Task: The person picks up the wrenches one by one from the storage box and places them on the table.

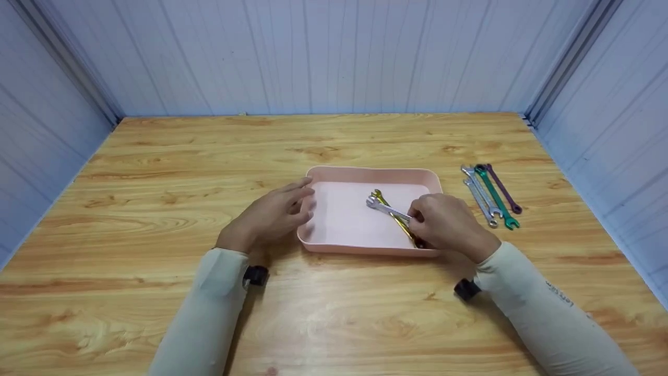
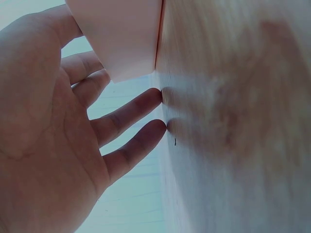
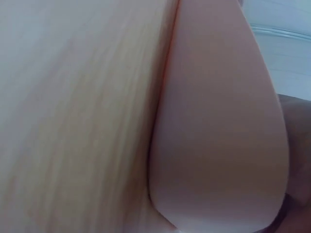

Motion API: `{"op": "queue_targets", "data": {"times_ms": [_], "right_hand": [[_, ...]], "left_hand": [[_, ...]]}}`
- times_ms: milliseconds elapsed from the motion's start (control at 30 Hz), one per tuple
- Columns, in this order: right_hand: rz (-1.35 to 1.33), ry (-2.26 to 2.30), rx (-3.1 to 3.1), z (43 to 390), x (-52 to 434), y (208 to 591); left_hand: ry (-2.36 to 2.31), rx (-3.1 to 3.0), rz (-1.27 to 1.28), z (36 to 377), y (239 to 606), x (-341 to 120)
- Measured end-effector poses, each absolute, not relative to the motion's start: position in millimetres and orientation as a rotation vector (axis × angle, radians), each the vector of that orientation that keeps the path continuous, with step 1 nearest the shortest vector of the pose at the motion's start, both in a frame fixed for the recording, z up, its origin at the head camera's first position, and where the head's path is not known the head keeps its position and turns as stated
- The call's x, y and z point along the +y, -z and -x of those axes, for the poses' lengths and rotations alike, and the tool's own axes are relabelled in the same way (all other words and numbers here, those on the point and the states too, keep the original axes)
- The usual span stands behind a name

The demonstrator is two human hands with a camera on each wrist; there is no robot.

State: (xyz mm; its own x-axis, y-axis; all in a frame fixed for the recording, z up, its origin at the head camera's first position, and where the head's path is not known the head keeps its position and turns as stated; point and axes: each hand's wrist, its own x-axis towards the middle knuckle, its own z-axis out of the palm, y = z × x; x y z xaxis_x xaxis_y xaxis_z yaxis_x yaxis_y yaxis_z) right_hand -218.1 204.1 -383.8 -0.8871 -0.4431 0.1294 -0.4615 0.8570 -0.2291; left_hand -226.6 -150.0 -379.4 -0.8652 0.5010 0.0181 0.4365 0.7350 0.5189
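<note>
A pink tray [image 1: 360, 250] lies on the table in the head view. My right hand [image 1: 446, 224] reaches over its right side and pinches one end of a silver wrench [image 1: 385, 208]. Beneath that wrench, a gold wrench [image 1: 401, 225] lies slantwise on the tray floor, its near end partly covered by my hand. At the tray's left wall is my left hand [image 1: 276, 216], fingers extended against the rim. In the left wrist view two of its fingertips [image 2: 154, 97] reach down to the tabletop. The tray wall [image 3: 218, 121] mostly hides my right hand in the right wrist view.
Right of the tray, a group of wrenches lies on the wooden table [image 1: 156, 209]: two silver ones [image 1: 488, 193], a green one [image 1: 496, 196] and a purple one [image 1: 503, 188]. Pale panel walls [image 1: 334, 57] stand at the back and both sides.
</note>
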Motion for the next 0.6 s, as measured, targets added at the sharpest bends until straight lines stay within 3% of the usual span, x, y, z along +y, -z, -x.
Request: {"op": "queue_targets", "data": {"times_ms": [600], "right_hand": [[-0.651, -0.529, -3.031, 219.0, 204.3, 376.6]], "left_hand": [[-0.786, 2.814, -0.756, 227.4, 379.5, -148.9]]}}
